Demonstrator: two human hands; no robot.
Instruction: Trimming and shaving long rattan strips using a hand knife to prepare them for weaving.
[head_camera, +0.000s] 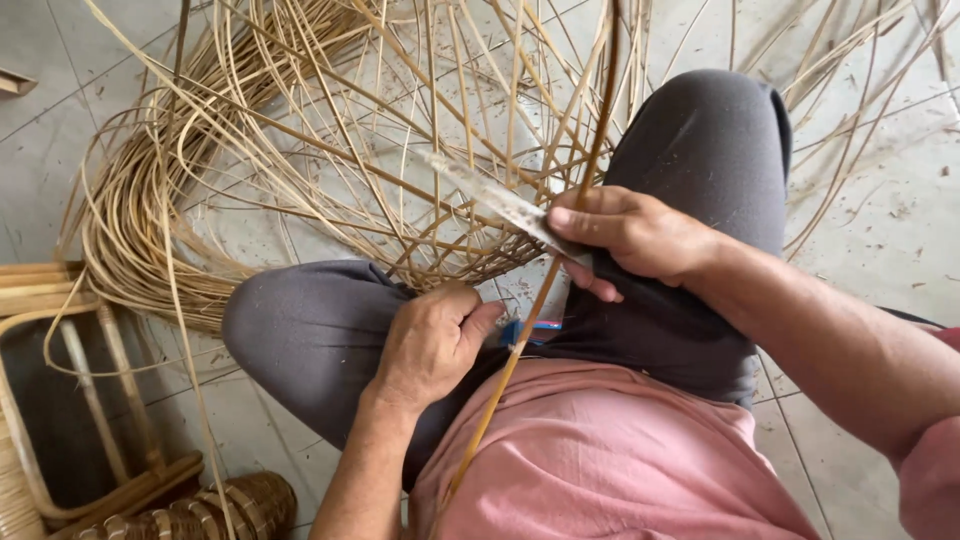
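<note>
While the right hand (625, 235) clamps the knife (495, 200) against the rattan strip (560, 255), a slip could cut the left hand (430, 340) gripping it.

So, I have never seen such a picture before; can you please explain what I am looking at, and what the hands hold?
There is one picture, taken by a camera worn on a person's head, looking down at their lap. The person sits over a tiled floor in grey trousers and a pink shirt. The right hand holds a knife against a long rattan strip. The left hand closes its grip on the same strip lower down. A loose heap of rattan strips lies on the floor, with woven cane furniture at the left.
</note>
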